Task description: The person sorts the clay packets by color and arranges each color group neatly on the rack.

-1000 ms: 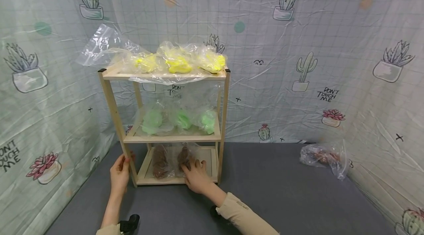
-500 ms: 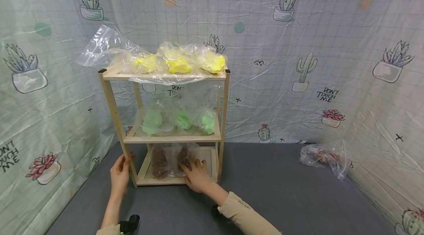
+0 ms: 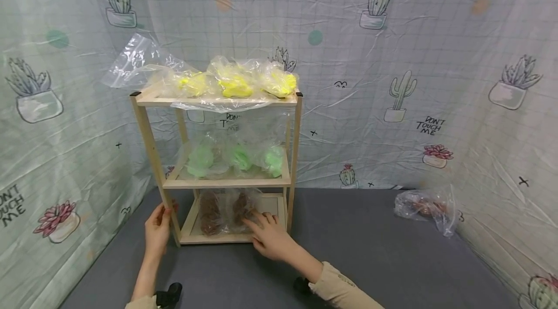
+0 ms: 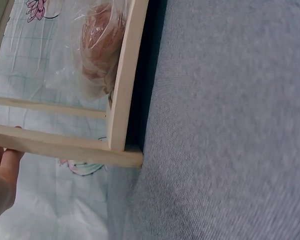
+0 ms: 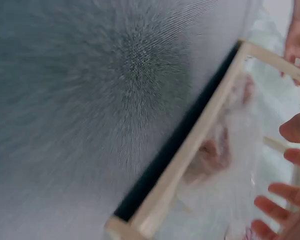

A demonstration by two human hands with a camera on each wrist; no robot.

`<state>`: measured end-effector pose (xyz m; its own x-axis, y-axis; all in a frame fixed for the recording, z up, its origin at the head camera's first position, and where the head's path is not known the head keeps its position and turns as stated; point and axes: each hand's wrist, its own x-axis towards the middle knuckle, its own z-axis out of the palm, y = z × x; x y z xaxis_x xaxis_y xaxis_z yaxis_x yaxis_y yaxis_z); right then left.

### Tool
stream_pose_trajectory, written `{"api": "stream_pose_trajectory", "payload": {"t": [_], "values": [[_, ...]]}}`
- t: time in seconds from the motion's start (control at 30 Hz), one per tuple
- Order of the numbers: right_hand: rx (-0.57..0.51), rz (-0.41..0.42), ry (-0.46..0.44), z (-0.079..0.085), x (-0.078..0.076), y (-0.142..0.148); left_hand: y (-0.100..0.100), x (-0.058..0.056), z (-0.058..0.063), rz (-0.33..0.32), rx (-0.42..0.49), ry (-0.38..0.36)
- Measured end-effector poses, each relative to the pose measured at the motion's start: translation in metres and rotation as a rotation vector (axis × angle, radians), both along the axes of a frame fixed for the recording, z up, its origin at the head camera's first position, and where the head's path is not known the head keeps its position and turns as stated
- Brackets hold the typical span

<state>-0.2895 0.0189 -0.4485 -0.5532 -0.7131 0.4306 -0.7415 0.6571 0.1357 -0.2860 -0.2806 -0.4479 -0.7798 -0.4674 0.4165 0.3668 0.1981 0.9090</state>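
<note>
A small three-tier wooden shelf (image 3: 226, 182) stands on the grey table. My left hand (image 3: 158, 229) grips its front left post (image 4: 50, 141), thumb on one side and fingers behind. On the bottom tier lie two clear plastic bags, a left bag (image 3: 210, 214) and a right bag (image 3: 241, 208), each with a brown lump inside whose kind I cannot make out. My right hand (image 3: 272, 237) is at the front of the bottom tier beside the right bag, holding nothing. Its fingers (image 5: 272, 207) are spread in the right wrist view; whether a fingertip touches the bag I cannot tell.
Bags with yellow contents (image 3: 235, 84) lie on the top tier, one loose end (image 3: 135, 59) sticking out left. Bags with green contents (image 3: 241, 156) fill the middle tier. Another bag with a reddish-brown item (image 3: 429, 207) lies far right, near the cactus-print curtain (image 3: 436, 57).
My right hand has drawn back to the right and slightly toward me from the right brown bag, which stays on the bottom tier. My left hand keeps its grip on the post.
</note>
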Motion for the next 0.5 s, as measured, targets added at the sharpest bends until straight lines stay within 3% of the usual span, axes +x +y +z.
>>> {"api": "stream_pose_trajectory", "payload": {"t": [0.1, 0.23, 0.33, 0.5], "values": [[-0.069, 0.082, -0.053, 0.007, 0.007, 0.023, -0.001, 0.003, 0.002, -0.022, -0.018, -0.032], [-0.178, 0.144, -0.033, 0.011, 0.016, 0.063, -0.003, 0.007, 0.003, -0.072, -0.058, -0.046], [-0.237, 0.146, 0.004, 0.009, 0.021, 0.096, -0.005, 0.008, 0.003, -0.098, -0.095, -0.037], [-0.277, 0.094, 0.032, 0.007, 0.028, 0.149, -0.007, 0.007, 0.005, -0.156, -0.066, 0.002]]}}
